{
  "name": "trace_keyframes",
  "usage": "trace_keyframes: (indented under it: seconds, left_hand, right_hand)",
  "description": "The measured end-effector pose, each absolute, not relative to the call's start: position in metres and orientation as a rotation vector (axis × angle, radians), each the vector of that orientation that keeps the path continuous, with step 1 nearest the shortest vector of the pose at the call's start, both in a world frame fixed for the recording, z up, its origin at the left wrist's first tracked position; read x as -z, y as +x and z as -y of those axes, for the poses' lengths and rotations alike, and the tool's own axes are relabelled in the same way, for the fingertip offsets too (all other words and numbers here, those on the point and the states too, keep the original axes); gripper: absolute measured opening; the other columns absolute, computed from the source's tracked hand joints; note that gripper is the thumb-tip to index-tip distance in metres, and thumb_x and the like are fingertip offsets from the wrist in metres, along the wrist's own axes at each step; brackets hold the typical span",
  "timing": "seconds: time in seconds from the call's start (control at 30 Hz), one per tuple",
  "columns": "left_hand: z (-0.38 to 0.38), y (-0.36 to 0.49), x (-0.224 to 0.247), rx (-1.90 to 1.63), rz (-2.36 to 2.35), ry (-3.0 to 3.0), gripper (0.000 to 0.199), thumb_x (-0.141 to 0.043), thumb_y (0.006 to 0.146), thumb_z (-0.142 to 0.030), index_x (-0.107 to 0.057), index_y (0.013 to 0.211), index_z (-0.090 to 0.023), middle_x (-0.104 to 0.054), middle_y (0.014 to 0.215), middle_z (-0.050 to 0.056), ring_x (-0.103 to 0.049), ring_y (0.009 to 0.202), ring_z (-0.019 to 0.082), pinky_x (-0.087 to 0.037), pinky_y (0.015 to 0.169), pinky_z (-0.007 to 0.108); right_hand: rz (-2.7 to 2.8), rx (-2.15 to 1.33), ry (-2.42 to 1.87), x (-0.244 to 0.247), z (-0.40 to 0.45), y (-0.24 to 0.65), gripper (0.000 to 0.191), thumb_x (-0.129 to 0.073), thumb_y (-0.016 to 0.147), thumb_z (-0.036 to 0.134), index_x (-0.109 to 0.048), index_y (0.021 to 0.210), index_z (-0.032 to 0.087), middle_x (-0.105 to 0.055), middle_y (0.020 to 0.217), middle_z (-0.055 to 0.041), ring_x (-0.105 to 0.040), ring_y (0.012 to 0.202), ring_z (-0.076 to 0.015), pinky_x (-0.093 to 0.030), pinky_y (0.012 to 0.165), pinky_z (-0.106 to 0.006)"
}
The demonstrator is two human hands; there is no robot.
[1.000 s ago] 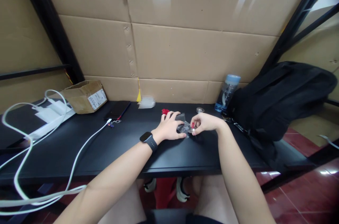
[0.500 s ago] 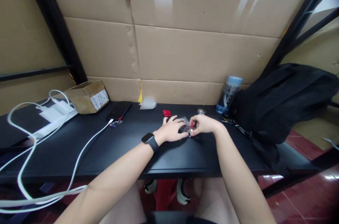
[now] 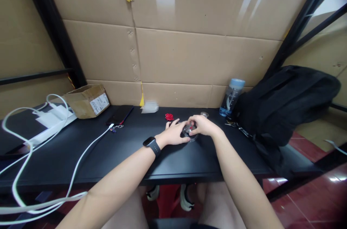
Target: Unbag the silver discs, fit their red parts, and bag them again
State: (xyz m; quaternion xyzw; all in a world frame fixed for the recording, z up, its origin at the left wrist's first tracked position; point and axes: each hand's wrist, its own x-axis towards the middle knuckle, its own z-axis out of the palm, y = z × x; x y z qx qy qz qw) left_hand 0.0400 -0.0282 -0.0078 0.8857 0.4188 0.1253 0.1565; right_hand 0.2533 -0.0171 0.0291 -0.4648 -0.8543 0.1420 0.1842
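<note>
A clear, round plastic dish (image 3: 193, 139) lies on the black desktop between my hands. My left hand (image 3: 173, 134), with a dark watch at the wrist, rests low over its left side, thumb and fingers curved around the rim. My right hand (image 3: 201, 125) reaches in from the right with fingers bent into a pinch. A small red piece (image 3: 191, 128) shows at those fingertips, over the dish; its exact shape is partly hidden. Just beyond my left hand lies a coiled bunch of red cord (image 3: 169, 117). Another small clear round piece (image 3: 204, 114) sits behind my right hand.
A water bottle (image 3: 232, 97) and black backpack (image 3: 292, 106) stand on the right. Leftward are a phone (image 3: 119, 115), an open cardboard box (image 3: 86, 102) and white cables (image 3: 78, 164). A clear plastic packet (image 3: 150, 106) lies by the cardboard wall (image 3: 173, 55).
My right hand has shifted slightly left with the red piece, now over the dish. My left thumb and fingers sit closer around the dish. The whole view has shifted slightly.
</note>
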Motion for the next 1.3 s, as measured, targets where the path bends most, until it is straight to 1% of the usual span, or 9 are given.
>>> trace_keyframes:
  seconds: [0.2,0.4,0.57,0.67,0.77,0.83,0.9,1.07,1.3]
  left_hand:
    - [0.028,0.040,0.006,-0.406,-1.205,2.503,0.109,-0.067,0.079,-0.062,0.000,0.161,-0.038,-0.034,0.163,0.008,-0.013,0.154,0.043,-0.012,0.118,0.067]
    - [0.028,0.040,0.005,-0.433,-1.204,2.499,0.109,-0.070,0.077,-0.061,-0.003,0.160,-0.039,-0.031,0.165,0.006,-0.013,0.153,0.044,-0.012,0.118,0.068]
    - [0.030,0.037,0.001,-0.394,-1.208,2.508,0.104,-0.070,0.078,-0.059,-0.010,0.159,-0.038,-0.038,0.162,0.007,-0.015,0.153,0.042,-0.014,0.118,0.066]
    - [0.030,0.034,-0.001,-0.399,-1.205,2.521,0.091,-0.067,0.081,-0.060,-0.022,0.156,-0.037,-0.042,0.159,0.007,-0.017,0.153,0.043,-0.014,0.118,0.065]
    - [0.029,0.030,-0.003,-0.537,-1.230,2.554,0.053,-0.051,0.095,-0.043,-0.039,0.146,-0.035,-0.052,0.150,0.005,-0.030,0.148,0.037,-0.022,0.116,0.060]
    - [0.028,0.028,-0.004,-0.646,-1.235,2.608,0.045,-0.049,0.091,-0.023,-0.048,0.135,-0.033,-0.059,0.141,0.004,-0.043,0.139,0.031,-0.030,0.110,0.053]
    - [0.028,0.028,-0.004,-0.708,-1.226,2.666,0.045,-0.055,0.082,-0.015,-0.054,0.124,-0.030,-0.064,0.130,0.004,-0.050,0.129,0.028,-0.034,0.105,0.048]
    - [0.030,0.036,0.001,-0.762,-1.227,2.705,0.020,-0.070,0.083,-0.029,-0.064,0.103,-0.028,-0.069,0.114,0.003,-0.052,0.117,0.028,-0.033,0.100,0.046]
    - [0.029,0.035,-0.007,-0.843,-1.313,2.636,0.009,-0.063,0.090,-0.028,-0.072,0.086,-0.026,-0.072,0.108,0.002,-0.054,0.114,0.026,-0.033,0.097,0.044]
  right_hand:
    - [2.285,-0.180,-1.562,-0.025,0.018,0.241,0.043,-0.092,0.060,0.032,-0.067,0.093,0.023,-0.065,0.090,-0.0002,-0.060,0.080,-0.0176,-0.032,0.061,-0.024]
    - [2.244,-0.049,-1.643,-0.026,0.023,0.234,0.030,-0.081,0.075,0.031,-0.067,0.100,0.023,-0.069,0.100,-0.0045,-0.063,0.086,-0.0189,-0.032,0.061,-0.025]
    - [2.272,-0.182,-1.505,-0.021,0.017,0.243,0.014,-0.074,0.078,0.021,-0.069,0.091,0.020,-0.070,0.082,-0.0006,-0.063,0.073,-0.0146,-0.038,0.062,-0.023]
    - [2.282,-0.423,-1.328,-0.020,0.013,0.254,0.016,-0.072,0.077,0.015,-0.069,0.092,0.018,-0.071,0.082,-0.0012,-0.065,0.069,-0.0134,-0.045,0.065,-0.023]
    - [2.234,-0.730,-1.190,-0.023,0.012,0.266,0.025,-0.074,0.078,0.023,-0.069,0.102,0.019,-0.075,0.096,-0.0044,-0.070,0.076,-0.0155,-0.051,0.069,-0.024]
    - [2.150,-0.768,-1.158,-0.025,0.011,0.273,0.023,-0.068,0.084,0.028,-0.068,0.106,0.019,-0.075,0.102,-0.0053,-0.072,0.079,-0.0161,-0.052,0.071,-0.025]
    - [2.112,-0.680,-1.190,-0.026,0.010,0.279,0.016,-0.061,0.087,0.021,-0.069,0.100,0.019,-0.074,0.097,-0.0044,-0.071,0.075,-0.0150,-0.051,0.069,-0.025]
    - [2.255,-0.665,-1.314,-0.024,0.008,0.279,0.022,-0.074,0.065,0.008,-0.068,0.084,0.018,-0.070,0.081,-0.0004,-0.064,0.068,-0.0137,-0.046,0.061,-0.022]
    - [2.293,-0.654,-1.246,-0.027,0.009,0.277,0.006,-0.076,0.073,0.021,-0.071,0.074,0.017,-0.070,0.072,-0.0006,-0.062,0.067,-0.0147,-0.045,0.067,-0.025]
